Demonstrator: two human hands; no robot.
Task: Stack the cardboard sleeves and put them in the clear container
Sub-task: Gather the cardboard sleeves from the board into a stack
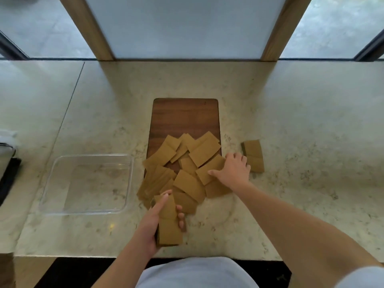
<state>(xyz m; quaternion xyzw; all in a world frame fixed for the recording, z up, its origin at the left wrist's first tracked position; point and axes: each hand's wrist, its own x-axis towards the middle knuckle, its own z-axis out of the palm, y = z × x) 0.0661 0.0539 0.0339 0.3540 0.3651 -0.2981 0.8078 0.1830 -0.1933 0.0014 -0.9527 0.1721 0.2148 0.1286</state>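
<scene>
the left hand (153,223), nearest the body, grips a small stack of sleeves (168,221) just short of the wooden board (185,117), thumb on top and fingers curled round its right edge. the right hand (233,170) lies spread on a loose sleeve (209,170) at the board's right edge. a second stack (253,155) sits right of the board; many loose sleeves (182,173) cover its near end. left of the board the clear container (52,183) holds nothing, so most of the work looks undone
</scene>
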